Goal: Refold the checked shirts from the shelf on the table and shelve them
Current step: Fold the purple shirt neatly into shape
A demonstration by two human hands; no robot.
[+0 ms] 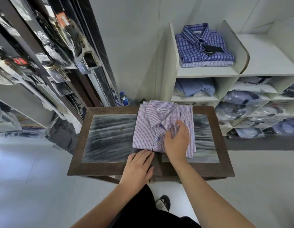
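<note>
Folded checked shirt (147,129) sits collar-up on desk (110,168). Our right hand (176,140) lies flat on its front, gripping nothing; left hand (138,165) flat at near hem, fingers straight. We judge: smooth outward, square edges, lift from beneath toward shelf (207,72).

The collar label (163,110) of the pink checked shirt (143,130) on the counter (110,168) bears a brand word, roughly "Buzmino". The black hang tag (210,50) on the blue checked shirt (192,45) carries the same word. A white bag (251,87) in the shelf (207,73) reads "T-Shirt".
</note>
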